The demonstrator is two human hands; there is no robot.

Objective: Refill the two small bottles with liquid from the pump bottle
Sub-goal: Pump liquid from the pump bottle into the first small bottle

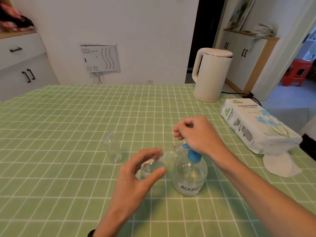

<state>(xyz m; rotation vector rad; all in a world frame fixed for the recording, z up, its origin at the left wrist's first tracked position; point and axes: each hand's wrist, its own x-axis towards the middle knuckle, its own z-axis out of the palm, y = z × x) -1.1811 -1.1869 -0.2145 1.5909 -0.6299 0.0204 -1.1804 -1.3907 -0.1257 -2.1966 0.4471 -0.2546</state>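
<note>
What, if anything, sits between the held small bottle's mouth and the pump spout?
Nothing visible. The left hand holds the small bottle tilted, mouth right at the blue spout of the pump bottle. The right hand sits atop that bottle; the other small bottle stands apart, leftward.

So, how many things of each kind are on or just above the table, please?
small bottles: 2
pump bottle: 1
kettle: 1
tissue pack: 1
Total: 5
</note>
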